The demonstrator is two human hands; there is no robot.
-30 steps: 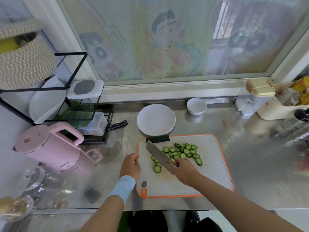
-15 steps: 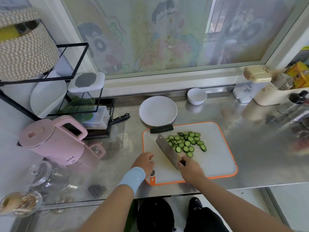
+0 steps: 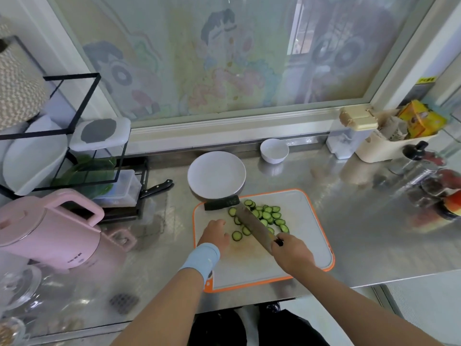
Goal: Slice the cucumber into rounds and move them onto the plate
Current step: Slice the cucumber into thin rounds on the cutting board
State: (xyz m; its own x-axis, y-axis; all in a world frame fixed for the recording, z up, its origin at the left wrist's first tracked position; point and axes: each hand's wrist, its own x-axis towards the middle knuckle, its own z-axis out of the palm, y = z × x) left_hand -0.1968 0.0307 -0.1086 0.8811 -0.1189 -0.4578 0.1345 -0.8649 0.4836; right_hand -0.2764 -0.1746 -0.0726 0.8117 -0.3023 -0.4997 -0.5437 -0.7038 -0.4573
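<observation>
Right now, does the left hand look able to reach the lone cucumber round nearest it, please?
Probably yes: the left hand rests on the cutting board beside that cucumber round, only bare board between them; the knife lies on its far side.

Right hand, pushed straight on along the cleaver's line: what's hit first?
Probably the cucumber rounds by the cleaver tip, then the dark base under the plate. The right hand grips the handle; blade height unclear.

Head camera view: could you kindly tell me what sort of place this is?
Most likely a home kitchen: a shiny steel counter below a window, a white orange-rimmed plastic cutting board holding green cucumber rounds, and a pink electric kettle.
</observation>
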